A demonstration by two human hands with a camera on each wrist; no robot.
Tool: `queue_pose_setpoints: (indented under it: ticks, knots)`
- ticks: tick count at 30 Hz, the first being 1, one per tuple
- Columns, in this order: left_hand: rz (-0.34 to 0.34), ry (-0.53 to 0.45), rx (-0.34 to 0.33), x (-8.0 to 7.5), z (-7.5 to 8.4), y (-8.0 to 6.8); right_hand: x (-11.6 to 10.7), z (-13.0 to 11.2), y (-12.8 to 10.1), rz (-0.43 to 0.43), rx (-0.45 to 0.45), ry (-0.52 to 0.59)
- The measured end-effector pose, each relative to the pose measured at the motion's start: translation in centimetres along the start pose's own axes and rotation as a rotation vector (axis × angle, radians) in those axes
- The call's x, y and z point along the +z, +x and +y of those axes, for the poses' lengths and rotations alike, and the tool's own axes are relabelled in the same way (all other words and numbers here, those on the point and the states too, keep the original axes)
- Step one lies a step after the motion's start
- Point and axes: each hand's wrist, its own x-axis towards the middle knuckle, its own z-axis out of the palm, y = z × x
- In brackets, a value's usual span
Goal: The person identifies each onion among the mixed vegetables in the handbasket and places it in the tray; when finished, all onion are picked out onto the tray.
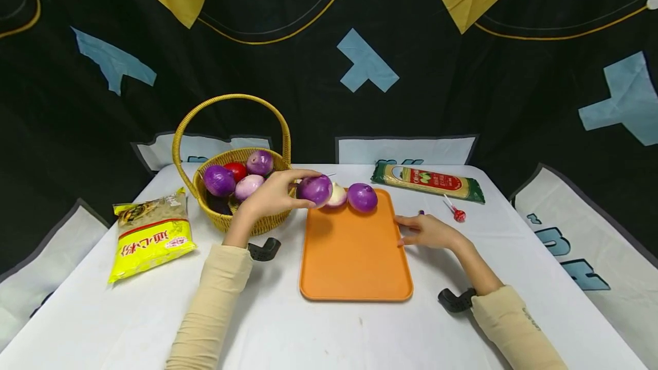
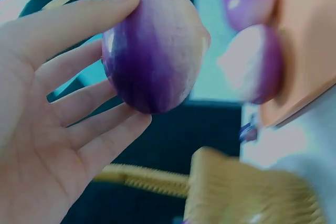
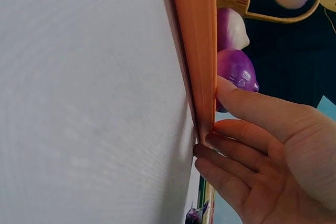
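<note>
"Head view: what's done?"
"Two onions [image 1: 362, 197] rest on the tray [image 1: 356, 256]."
"Remaining?"
"One onion [image 1: 315, 190], gripped near them by the left hand [image 1: 277, 193], and perhaps three more [image 1: 218, 180] in the basket [image 1: 269, 222]. The right hand [image 1: 429, 231] only touches the tray."

- The left hand [image 1: 272, 192] holds a purple onion [image 1: 316, 190] over the far left corner of an orange tray [image 1: 354, 250].
- Two more onions [image 1: 362, 197] lie along the tray's far edge.
- The right hand [image 1: 429, 230] grips its right edge.
- A wicker basket [image 1: 267, 224] stands near the surface's [image 1: 277, 333] far left corner.
- A green-and-gold packet [image 1: 429, 181] lies by the far edge.
</note>
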Motion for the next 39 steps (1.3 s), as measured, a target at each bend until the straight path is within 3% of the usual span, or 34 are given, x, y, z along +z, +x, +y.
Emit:
queue_pose_setpoints:
  ticks: [4,7,13,16,23,31,35,39]
  knots:
    - [-0.081,0.006,0.074,2.3,0.0,1.3,-0.3,0.2,-0.1,-0.002,0.023,0.018]
    - [-0.13,0.008,0.086,3.6,0.1,2.0,-0.5,0.4,-0.3,0.004,0.038,0.033]
    - [-0.22,0.031,0.015,5.3,-0.2,2.4,-0.6,0.6,-0.3,-0.002,0.039,0.023]
    - [-0.23,0.046,-0.017,5.6,-0.6,2.2,-0.6,0.7,-0.3,-0.006,0.037,0.011]
    - [-0.207,0.057,-0.035,5.5,-1.0,1.9,-0.7,0.6,-0.1,-0.005,0.026,0.01]
    - [-0.231,0.094,-0.031,5.1,-1.0,1.5,-0.4,0.6,-0.1,-0.01,0.031,0.004]
    - [-0.214,0.08,-0.012,4.2,-0.7,1.3,-0.2,0.5,-0.1,-0.008,0.025,0.002]
    - [-0.166,0.082,-0.014,2.3,0.0,0.7,-0.2,0.4,-0.1,-0.01,0.023,0.009]
